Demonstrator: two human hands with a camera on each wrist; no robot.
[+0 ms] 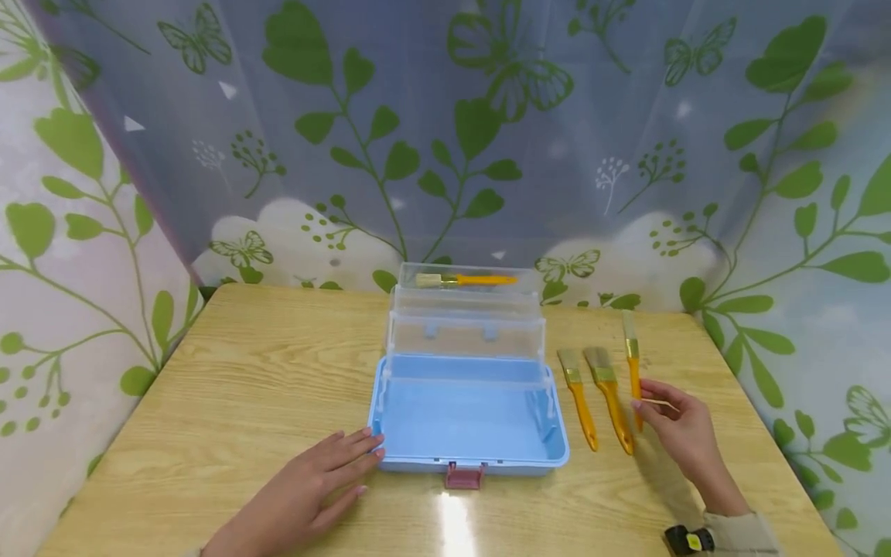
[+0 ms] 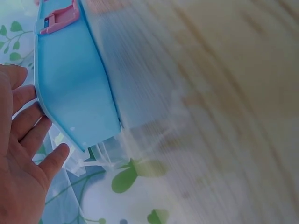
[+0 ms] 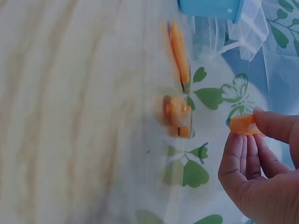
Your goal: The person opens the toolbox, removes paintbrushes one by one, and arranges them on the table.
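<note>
My right hand pinches the orange handle of a paintbrush between thumb and fingers, its pale bristles pointing to the back. In the right wrist view that handle shows end-on. Two more paintbrushes lie to its left, a narrower one near the box and a wider one. My left hand has its fingers stretched out, fingertips at the left front corner of a light blue plastic box. The left wrist view shows the fingers along the box wall.
The box stands with its clear lid and trays folded up at the back. Another orange-handled paintbrush lies in the upper clear tray. A pink latch hangs at the front. Behind the wooden table is a leaf-patterned curtain.
</note>
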